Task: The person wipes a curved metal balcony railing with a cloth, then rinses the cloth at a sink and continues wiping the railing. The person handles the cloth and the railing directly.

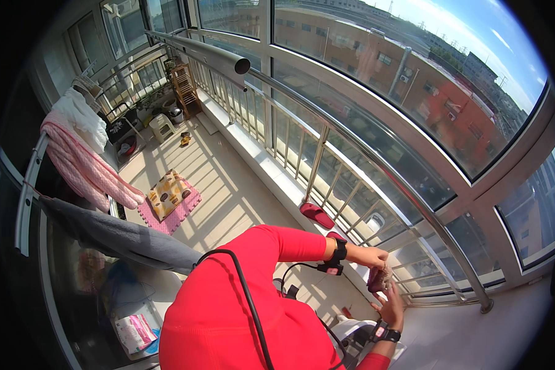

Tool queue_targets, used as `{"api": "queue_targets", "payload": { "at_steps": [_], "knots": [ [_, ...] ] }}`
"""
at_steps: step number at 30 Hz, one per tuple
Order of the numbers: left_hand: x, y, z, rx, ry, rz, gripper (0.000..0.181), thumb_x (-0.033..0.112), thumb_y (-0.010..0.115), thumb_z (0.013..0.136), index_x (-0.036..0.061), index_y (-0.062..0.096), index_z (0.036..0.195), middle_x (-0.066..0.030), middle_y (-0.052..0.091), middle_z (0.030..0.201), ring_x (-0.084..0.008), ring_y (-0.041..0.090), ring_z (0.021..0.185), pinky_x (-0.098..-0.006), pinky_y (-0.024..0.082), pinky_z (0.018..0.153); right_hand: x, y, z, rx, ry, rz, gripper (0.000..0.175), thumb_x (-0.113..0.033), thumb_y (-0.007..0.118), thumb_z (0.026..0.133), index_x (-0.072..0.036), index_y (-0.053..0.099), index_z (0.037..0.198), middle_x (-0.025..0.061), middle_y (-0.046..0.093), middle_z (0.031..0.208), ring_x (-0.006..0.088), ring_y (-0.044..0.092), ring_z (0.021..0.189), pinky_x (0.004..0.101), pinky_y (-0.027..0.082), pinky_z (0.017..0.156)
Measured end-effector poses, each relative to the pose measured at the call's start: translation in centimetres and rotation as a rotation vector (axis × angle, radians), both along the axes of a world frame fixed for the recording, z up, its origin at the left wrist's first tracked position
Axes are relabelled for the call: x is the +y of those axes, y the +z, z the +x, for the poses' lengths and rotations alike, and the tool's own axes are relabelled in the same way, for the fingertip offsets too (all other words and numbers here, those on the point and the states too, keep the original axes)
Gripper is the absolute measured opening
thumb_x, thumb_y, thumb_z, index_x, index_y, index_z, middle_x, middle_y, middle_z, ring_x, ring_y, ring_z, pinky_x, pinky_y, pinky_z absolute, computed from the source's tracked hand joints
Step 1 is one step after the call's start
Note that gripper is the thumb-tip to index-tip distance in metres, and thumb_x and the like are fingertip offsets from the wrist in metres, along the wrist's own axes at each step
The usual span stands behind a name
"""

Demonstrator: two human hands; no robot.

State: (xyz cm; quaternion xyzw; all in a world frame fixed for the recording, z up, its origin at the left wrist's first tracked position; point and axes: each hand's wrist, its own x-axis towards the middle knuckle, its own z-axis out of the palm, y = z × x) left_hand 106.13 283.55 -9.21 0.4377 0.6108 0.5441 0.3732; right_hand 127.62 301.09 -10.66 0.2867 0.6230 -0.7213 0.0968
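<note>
My left hand [373, 257] is closed on the upper end of a small maroon and grey-brown fuzzy item [379, 278]; whether it is a cloth or a slipper, I cannot tell. Just below it is my right hand [390, 309], fingers spread, with the fingertips at or near the item's lower edge. Both hands are beside the metal balcony railing [425, 282], and a strapped device sits on each wrist. A red slipper [317, 215] rests on the white ledge by the railing, above my left forearm. Beneath the right wrist is a partly hidden white container [358, 329] with dark things in it.
A grey cloth [120, 238] and a pink blanket [83, 157] hang at the left. On the tiled floor, a patterned cushion [168, 196] lies on a pink foam mat [189, 210]. Farther off stand a stool [163, 127] and a wooden rack [185, 88]. A black cable [247, 286] crosses my red top.
</note>
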Motion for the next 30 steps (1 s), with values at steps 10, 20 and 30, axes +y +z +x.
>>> {"api": "queue_targets", "payload": {
  "at_steps": [10, 20, 30],
  "knots": [
    [-35.8, 4.1, -12.8, -0.452, 1.020, -0.002, 0.039, 0.035, 0.042, 0.098, 0.0037, 0.065, 0.099, -0.0110, 0.067, 0.076, -0.0204, 0.066, 0.071, -0.0346, 0.052, 0.068, -7.8, 1.6, -19.1, -0.018, 0.685, 1.191, 0.039, -0.042, 0.063, 0.087, -0.015, 0.070, 0.114, 0.0120, 0.057, 0.133, 0.0391, 0.034, 0.138, 0.0705, 0.013, 0.107],
    [-43.8, 12.8, -9.5, -0.460, 1.276, 0.758, 0.044, 0.044, 0.045, 0.100, 0.0030, 0.059, 0.107, -0.0103, 0.067, 0.096, -0.0235, 0.066, 0.090, -0.0386, 0.054, 0.086, -24.9, 26.1, -29.7, 1.157, 0.415, 0.962, 0.029, -0.023, 0.054, 0.099, -0.005, 0.066, 0.118, 0.0148, 0.067, 0.115, 0.0270, 0.063, 0.110, 0.0365, 0.049, 0.091],
    [-33.1, 29.3, -9.7, -0.389, 0.696, 1.206, 0.052, 0.036, 0.022, 0.104, -0.0013, 0.056, 0.115, -0.0142, 0.063, 0.112, -0.0243, 0.060, 0.109, -0.0419, 0.048, 0.101, -35.0, 40.7, -35.1, 1.332, 0.564, 1.125, 0.046, -0.037, 0.065, 0.089, -0.010, 0.062, 0.127, 0.0204, 0.069, 0.107, 0.0291, 0.069, 0.096, 0.0361, 0.054, 0.083]
  ]
}}
